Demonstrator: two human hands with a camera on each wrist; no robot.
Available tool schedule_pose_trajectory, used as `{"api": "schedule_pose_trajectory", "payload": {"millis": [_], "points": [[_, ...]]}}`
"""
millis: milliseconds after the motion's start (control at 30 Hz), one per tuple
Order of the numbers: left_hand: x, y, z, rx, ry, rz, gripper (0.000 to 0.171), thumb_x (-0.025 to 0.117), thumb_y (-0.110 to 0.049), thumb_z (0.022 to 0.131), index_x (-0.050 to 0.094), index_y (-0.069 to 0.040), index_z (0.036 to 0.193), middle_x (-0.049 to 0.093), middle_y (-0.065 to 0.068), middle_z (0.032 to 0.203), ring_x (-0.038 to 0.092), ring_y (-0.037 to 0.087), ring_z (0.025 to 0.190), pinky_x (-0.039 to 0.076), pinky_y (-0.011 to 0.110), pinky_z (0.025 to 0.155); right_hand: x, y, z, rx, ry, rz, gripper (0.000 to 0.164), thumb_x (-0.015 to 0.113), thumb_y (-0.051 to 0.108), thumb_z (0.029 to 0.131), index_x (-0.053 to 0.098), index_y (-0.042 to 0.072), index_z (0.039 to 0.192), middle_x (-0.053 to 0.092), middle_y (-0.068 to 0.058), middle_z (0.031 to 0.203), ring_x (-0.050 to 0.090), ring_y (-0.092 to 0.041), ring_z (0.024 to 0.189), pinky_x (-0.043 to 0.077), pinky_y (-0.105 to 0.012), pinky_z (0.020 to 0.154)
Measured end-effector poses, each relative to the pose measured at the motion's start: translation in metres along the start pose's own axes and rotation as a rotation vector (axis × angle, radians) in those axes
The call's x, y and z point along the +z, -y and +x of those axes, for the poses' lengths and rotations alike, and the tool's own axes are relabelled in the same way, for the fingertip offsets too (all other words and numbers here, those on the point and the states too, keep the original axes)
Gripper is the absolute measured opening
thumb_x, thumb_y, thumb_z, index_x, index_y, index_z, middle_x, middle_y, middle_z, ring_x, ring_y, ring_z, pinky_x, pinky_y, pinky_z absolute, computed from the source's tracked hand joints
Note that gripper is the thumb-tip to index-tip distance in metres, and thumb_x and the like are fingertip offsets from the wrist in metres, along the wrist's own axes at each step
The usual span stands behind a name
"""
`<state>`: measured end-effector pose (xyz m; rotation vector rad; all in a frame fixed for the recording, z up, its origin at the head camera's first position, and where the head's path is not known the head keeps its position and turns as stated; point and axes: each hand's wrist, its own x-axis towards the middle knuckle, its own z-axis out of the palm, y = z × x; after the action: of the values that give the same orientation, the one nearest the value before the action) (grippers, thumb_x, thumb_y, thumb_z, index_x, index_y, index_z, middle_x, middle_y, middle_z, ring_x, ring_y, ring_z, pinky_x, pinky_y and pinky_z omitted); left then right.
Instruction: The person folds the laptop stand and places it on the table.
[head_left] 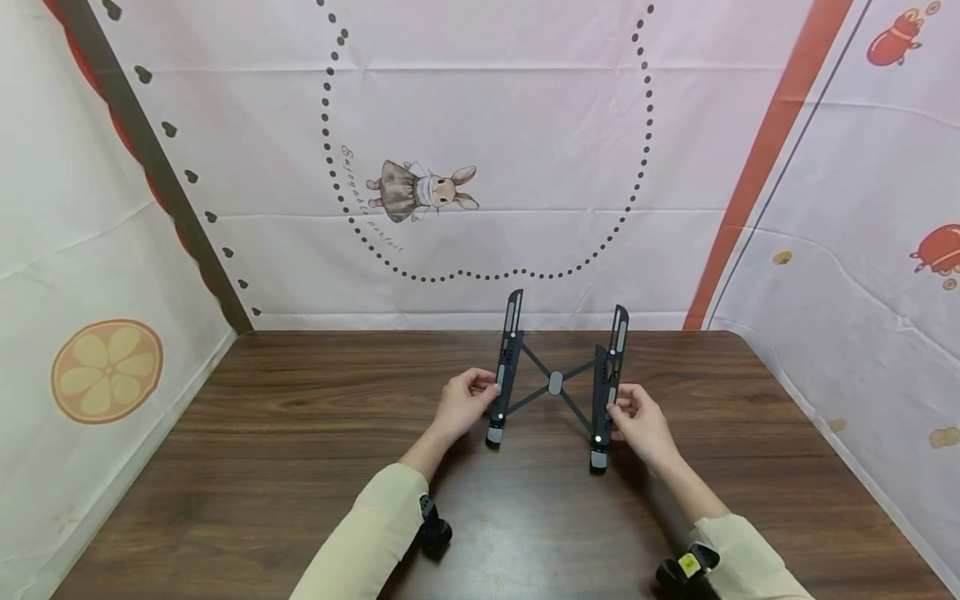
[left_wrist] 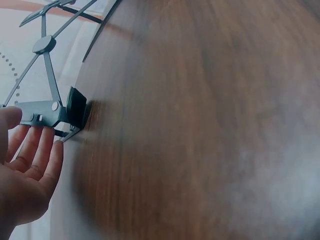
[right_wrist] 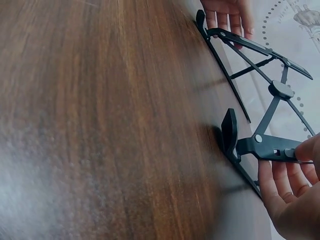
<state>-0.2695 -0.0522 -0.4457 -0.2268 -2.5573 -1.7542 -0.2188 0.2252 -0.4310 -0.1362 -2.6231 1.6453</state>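
A black folding laptop stand is spread on the brown table, its two long arms joined by crossed struts with a grey hub. My left hand pinches the left arm near its lower half. On the opposite side, my right hand grips the right arm between thumb and fingers. From the left wrist view, the left hand has its thumb above the arm and fingers beneath. The right wrist view shows the stand's upturned front lip beside the right hand, and its base bars meet the tabletop.
The wooden table extends around the stand. A printed cloth with a rabbit rises behind the back edge, and similar cloth hangs at both sides. Black wrist cameras sit on both sleeves.
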Motion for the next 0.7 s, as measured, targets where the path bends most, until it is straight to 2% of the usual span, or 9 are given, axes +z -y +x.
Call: {"api": "schedule_pose_trajectory", "payload": {"millis": [300, 700], "points": [[0.009, -0.001, 0.003, -0.037, -0.054, -0.029, 0.018, 0.064, -0.016, 0.085, 0.064, -0.007, 0.100, 0.066, 0.004, 0.085, 0.061, 0.011, 0.071, 0.051, 0.024, 0.062, 0.000, 0.001, -0.001, -0.001, -0.003, 0.002, 0.038, 0.049, 0.007, 0.091, 0.041, 0.001, 0.128, 0.054, -0.018, 0.109, 0.057, -0.015, 0.084, 0.055, -0.034, 0.068], [0.014, 0.002, 0.004, -0.036, -0.064, -0.023, 0.015, 0.064, -0.012, 0.084, 0.063, -0.007, 0.098, 0.065, 0.004, 0.081, 0.059, 0.011, 0.066, 0.051, 0.025, 0.060, 0.003, 0.004, -0.004, 0.025, -0.033, 0.010, 0.035, 0.050, 0.007, 0.091, 0.043, 0.001, 0.125, 0.055, -0.019, 0.108, 0.058, -0.013, 0.080, 0.055, -0.031, 0.065]]}}
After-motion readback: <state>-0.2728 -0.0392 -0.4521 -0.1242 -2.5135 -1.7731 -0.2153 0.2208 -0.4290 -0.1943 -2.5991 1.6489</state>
